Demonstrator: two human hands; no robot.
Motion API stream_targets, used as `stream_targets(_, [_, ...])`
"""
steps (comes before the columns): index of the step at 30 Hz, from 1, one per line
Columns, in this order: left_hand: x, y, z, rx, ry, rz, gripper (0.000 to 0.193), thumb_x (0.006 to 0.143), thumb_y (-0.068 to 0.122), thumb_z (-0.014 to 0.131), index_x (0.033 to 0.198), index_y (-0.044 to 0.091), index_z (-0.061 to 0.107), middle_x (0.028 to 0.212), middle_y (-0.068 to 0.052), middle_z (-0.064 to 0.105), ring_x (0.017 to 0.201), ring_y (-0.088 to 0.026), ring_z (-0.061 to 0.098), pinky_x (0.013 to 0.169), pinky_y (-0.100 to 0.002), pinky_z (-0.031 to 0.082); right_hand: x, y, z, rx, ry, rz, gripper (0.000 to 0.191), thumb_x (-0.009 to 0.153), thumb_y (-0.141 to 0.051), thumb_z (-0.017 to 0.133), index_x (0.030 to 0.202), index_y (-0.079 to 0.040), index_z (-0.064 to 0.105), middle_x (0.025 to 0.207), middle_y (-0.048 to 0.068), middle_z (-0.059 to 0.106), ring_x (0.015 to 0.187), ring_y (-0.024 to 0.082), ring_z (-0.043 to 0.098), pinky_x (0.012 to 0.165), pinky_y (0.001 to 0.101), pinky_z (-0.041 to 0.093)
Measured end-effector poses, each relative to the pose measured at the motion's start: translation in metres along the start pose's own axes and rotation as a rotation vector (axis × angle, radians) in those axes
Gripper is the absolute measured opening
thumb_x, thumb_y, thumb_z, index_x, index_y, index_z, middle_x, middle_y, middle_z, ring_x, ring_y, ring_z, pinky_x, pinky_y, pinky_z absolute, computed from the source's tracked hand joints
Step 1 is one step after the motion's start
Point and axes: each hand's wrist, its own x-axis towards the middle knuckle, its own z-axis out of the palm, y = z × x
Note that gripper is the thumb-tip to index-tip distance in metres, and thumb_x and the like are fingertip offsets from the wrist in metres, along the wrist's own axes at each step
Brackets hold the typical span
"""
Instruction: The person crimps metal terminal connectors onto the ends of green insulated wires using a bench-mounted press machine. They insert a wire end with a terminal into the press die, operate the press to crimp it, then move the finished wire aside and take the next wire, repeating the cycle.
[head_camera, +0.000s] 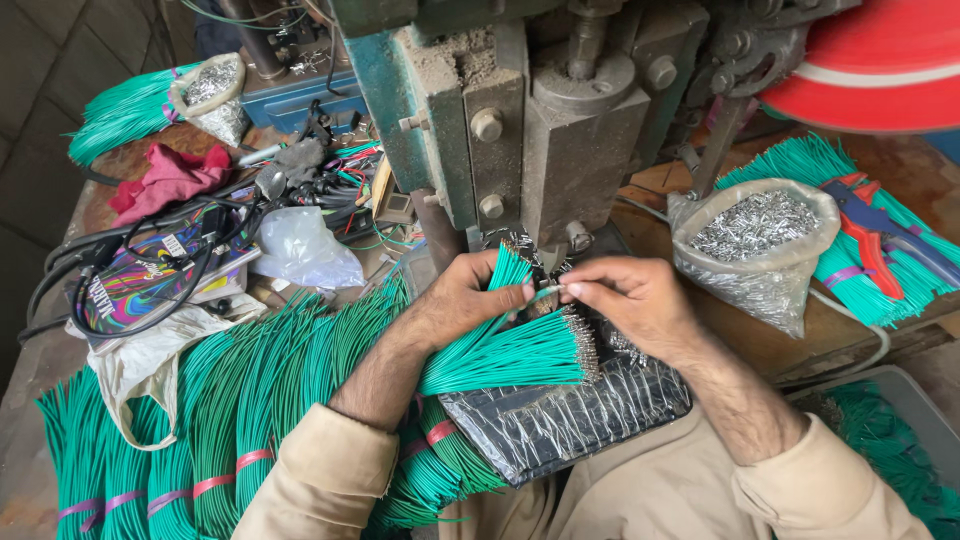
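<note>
The fingers of the right hand pinched a single green wire by its end, just below the grey-green press machine. The fingers of the left hand were closed around a fanned bundle of green wires, whose metal-tipped ends pointed right, close under the right hand. The bundle lay over a black plastic sheet on the person's lap. To the left, many banded bundles of green wire were heaped across the table. To the right stood a clear bag of small metal terminals, just beside a red and blue crimping tool resting on more green wires.
</note>
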Motion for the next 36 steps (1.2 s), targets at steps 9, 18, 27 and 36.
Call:
stream_targets(9, [0.004, -0.007, -0.001, 0.056, 0.003, -0.020, 0.016, 0.097, 0.019, 0.071, 0.094, 0.004, 0.072, 0.084, 0.002, 0.071, 0.079, -0.006, 0.064, 0.072, -0.025, 0.054, -0.027, -0.028, -0.048, -0.882, -0.135, -0.014, 0.011, 0.084, -0.015, 0.076, 0.092, -0.007, 0.078, 0.096, 0.007, 0.076, 0.087, 0.012, 0.071, 0.078, 0.0304, 0.057])
stream_targets(18, [0.004, -0.006, 0.001, -0.035, 0.011, -0.007, 0.014, 0.096, 0.017, 0.072, 0.095, 0.004, 0.068, 0.081, 0.003, 0.068, 0.075, -0.006, 0.063, 0.068, -0.026, 0.054, -0.007, -0.001, -0.039, -0.167, 0.026, 0.150, 0.016, 0.098, 0.000, 0.058, 0.111, 0.002, 0.067, 0.097, 0.012, 0.075, 0.086, 0.017, 0.072, 0.077, 0.0302, 0.061])
stream_targets(27, [0.002, -0.003, 0.001, 0.077, 0.046, -0.032, 0.016, 0.097, 0.020, 0.070, 0.094, 0.004, 0.068, 0.075, 0.004, 0.064, 0.068, -0.006, 0.060, 0.062, -0.025, 0.051, 0.008, 0.012, 0.004, 0.046, 0.015, 0.008, 0.012, 0.100, -0.001, 0.062, 0.109, 0.005, 0.066, 0.102, 0.012, 0.076, 0.096, 0.014, 0.073, 0.088, 0.0278, 0.060])
stream_targets(36, [0.003, -0.001, 0.002, 0.084, 0.044, -0.039, 0.017, 0.098, 0.020, 0.070, 0.093, 0.003, 0.067, 0.074, 0.004, 0.063, 0.067, -0.006, 0.060, 0.062, -0.025, 0.051, 0.014, 0.011, 0.003, -0.239, 0.054, 0.055, 0.012, 0.094, -0.009, 0.074, 0.099, 0.002, 0.077, 0.088, 0.006, 0.078, 0.084, 0.008, 0.067, 0.075, 0.0247, 0.056])
